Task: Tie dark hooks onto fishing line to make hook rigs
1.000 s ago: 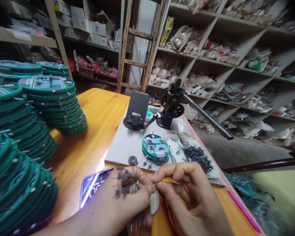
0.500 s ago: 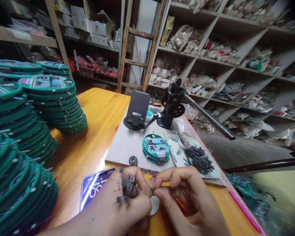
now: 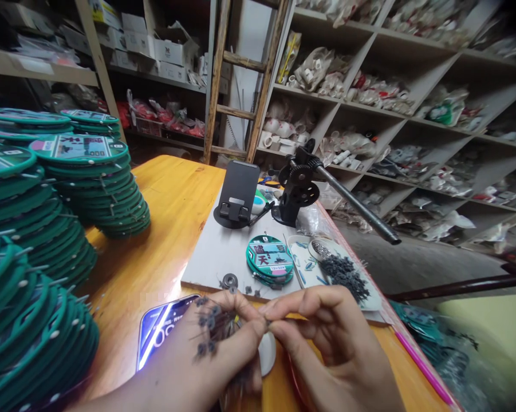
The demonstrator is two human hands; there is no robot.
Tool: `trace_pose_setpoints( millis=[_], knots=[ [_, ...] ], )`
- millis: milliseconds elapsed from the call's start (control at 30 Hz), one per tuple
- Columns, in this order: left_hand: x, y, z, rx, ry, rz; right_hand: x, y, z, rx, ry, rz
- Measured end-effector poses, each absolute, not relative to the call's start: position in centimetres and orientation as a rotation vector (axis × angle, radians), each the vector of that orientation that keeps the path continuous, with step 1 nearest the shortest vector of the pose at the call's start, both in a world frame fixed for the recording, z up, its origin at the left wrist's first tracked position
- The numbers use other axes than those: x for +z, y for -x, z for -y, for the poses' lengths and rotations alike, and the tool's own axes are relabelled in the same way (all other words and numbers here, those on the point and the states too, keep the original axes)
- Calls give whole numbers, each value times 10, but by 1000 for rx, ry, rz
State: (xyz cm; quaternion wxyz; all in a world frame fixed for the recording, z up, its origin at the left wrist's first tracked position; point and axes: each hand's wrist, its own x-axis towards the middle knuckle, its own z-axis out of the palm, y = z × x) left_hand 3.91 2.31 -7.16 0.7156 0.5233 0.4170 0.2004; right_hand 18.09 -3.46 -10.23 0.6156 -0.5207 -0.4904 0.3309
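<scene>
My left hand [image 3: 236, 350] is closed around a bundle of thin wire-like strands tipped with small dark grey beads [image 3: 210, 317], which fan out over its back. Its thumb and forefinger pinch together, meeting the pinched fingertips of my right hand [image 3: 330, 337]. Whatever tiny piece sits between the fingertips is hidden. Below them shows a white disc [image 3: 267, 353], partly covered by my left hand. Just beyond my hands, a few round green line winders [image 3: 270, 260] lie stacked on a pale board [image 3: 206, 263], near a dark metal ring [image 3: 230, 280].
Tall stacks of green winders [image 3: 90, 183] stand at left. A lit phone [image 3: 154, 323] lies by my left wrist. On the board are a black phone stand [image 3: 239, 189], a geared black clamp with a rod [image 3: 298, 189], and a tray [image 3: 298, 280] holding dark bits [image 3: 346, 274].
My fingertips have drawn closer together, and the beaded strands have shifted slightly down and left. The whole view has moved a little.
</scene>
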Motion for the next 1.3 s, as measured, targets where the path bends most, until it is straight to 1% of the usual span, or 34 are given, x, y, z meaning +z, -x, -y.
trace_pose_setpoints(
  millis=[100, 333, 567, 733, 933, 1100, 1300],
  knots=[
    [-76, -38, -24, 463, -1149, -886, -100, -182, 32, 775, 1140, 1090],
    [-81, -35, -27, 494, -1265, -827, -98, -183, 28, 961, 1174, 1046],
    [-72, -40, -27, 417, -1274, -954, -99, -184, 32, 1064, 1190, 935],
    [-80, -53, -32, 292, -1324, -1147, -95, -182, 33, 1035, 1222, 971],
    [-81, -51, -29, 341, -1271, -1023, -90, -183, 33, 1019, 1267, 1023],
    [-77, -40, -27, 400, -1368, -950, -88, -188, 31, 952, 1349, 1089],
    [-85, -35, -26, 459, -1339, -802, -92, -193, 25, 1082, 1271, 958]
  ],
)
